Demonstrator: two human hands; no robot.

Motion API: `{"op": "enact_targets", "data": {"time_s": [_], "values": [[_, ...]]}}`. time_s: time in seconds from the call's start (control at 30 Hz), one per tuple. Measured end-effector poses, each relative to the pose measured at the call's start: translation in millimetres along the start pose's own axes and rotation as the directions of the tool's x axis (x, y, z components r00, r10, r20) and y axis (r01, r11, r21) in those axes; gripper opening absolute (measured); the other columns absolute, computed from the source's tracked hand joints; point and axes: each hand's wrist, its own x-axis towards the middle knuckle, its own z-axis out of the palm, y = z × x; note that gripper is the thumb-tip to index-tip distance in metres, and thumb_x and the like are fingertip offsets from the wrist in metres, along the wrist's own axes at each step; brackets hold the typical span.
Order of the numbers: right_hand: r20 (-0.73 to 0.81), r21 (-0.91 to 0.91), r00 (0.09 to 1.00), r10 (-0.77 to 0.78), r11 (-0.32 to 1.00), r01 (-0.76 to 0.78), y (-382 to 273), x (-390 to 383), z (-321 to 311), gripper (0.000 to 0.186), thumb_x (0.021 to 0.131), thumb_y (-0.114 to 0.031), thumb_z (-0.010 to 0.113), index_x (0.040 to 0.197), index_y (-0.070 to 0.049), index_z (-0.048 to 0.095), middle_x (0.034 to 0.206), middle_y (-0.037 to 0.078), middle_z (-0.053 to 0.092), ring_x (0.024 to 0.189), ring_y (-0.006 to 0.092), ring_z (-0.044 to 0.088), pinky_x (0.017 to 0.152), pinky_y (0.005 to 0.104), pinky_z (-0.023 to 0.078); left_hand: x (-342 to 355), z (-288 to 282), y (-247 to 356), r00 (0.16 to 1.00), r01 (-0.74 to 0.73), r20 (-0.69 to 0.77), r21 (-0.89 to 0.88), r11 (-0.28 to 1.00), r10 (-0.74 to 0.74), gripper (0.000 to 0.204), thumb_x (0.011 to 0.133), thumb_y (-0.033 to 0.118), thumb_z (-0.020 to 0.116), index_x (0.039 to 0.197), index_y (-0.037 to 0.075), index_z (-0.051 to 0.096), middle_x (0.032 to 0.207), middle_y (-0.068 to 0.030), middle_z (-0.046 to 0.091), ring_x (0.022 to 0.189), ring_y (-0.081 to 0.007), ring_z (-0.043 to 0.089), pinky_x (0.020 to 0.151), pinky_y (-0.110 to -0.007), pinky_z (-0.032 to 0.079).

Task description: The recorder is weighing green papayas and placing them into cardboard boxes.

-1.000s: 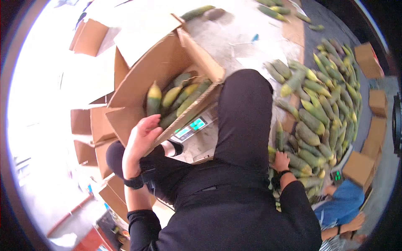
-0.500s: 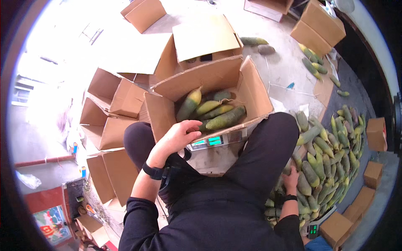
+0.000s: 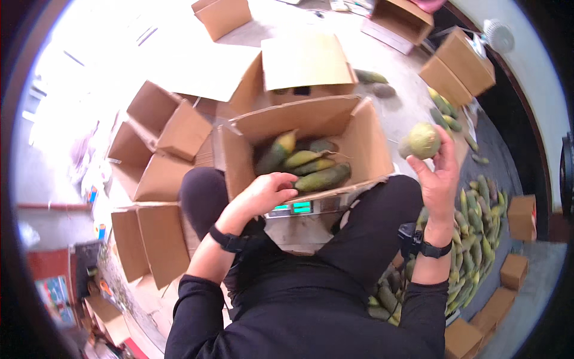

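My right hand (image 3: 441,173) is raised above my right knee, its fingers closed around a green radish (image 3: 423,141) seen nearly end-on. In front of me a cardboard box (image 3: 368,134) stands with its top up, holding several green radishes (image 3: 323,178) with yellowish ends. My left hand (image 3: 267,192) lies over the box's near left rim, fingers slightly bent and thumb apart, with nothing visible in it. Its fingertips are close to the nearest radish; whether they touch it I cannot tell. Beneath the box is a scale with a lit green display (image 3: 302,207).
A large pile of radishes (image 3: 478,239) covers the floor at my right, partly behind my right arm. Open cardboard boxes (image 3: 173,131) stand along the left, with another box (image 3: 308,63) beyond mine. Small boxes (image 3: 522,217) line the right side, and a white fan (image 3: 499,36) is far right.
My right hand has come up from the pile with a radish and now holds it right of the box. The left hand remains at the box's near rim. The view has shifted slightly.
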Motion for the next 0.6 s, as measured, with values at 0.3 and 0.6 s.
{"op": "enact_targets", "data": {"time_s": [0.3,0.6], "values": [[0.468,-0.481,0.874,0.128,0.867,0.131,49.0,2.5,84.9,0.047,0.073,-0.003,0.067,0.118,-0.005,0.057,0.114,0.014,0.059,0.109,0.03,0.053,0.096,0.0384,0.041,-3.0,-1.1,-9.6,0.993,-0.108,-0.024,0.11,0.988,0.112,0.038,0.084,0.022,0.063,0.114,-0.001,0.06,0.098,-0.0191,0.066,0.091,-0.0312,0.064,0.082,-0.038,0.05],[0.378,-0.455,0.871,0.315,0.882,-0.122,77.4,3.2,75.6,0.026,0.082,-0.003,0.061,0.107,0.001,0.062,0.097,0.011,0.066,0.089,0.0196,0.063,0.082,0.0301,0.048,-0.9,1.5,-12.9,0.997,-0.068,-0.02,0.172,0.983,0.072,0.04,0.085,0.028,0.061,0.116,0.002,0.061,0.091,-0.0151,0.067,0.091,-0.0326,0.063,0.082,-0.042,0.048]]}}
